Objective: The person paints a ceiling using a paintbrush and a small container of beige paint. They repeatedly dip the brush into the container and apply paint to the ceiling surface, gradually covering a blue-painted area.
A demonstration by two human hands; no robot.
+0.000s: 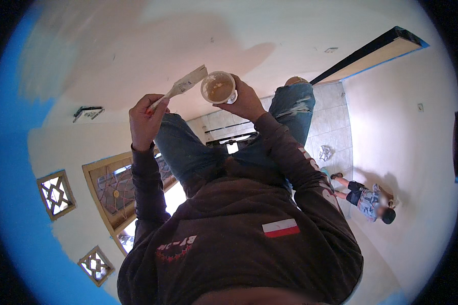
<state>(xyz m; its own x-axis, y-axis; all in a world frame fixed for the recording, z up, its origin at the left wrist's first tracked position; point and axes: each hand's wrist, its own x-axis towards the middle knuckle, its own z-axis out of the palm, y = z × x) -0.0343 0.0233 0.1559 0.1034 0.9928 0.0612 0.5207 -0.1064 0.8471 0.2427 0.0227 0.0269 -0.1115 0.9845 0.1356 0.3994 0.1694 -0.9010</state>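
Observation:
My left hand is closed around the handle of a flat paintbrush, whose pale, smeared body slants up to the right. The brush's tip stops just short of the rim of a white plastic tub. Holding that tub from its right side is my right hand, fingers wrapped round it. The tub's open mouth is tilted toward me, and beige-brown, wet-looking paint or residue coats its inside. Beyond both hands spreads a whitish wall, shaded by a large shadow.
My jeans-covered knees are bent below the tub. Far below on the right, a person is beside the white wall, near tiled floor. At left are a wooden door, lattice vents and blue paint. A black-edged beam juts out upper right.

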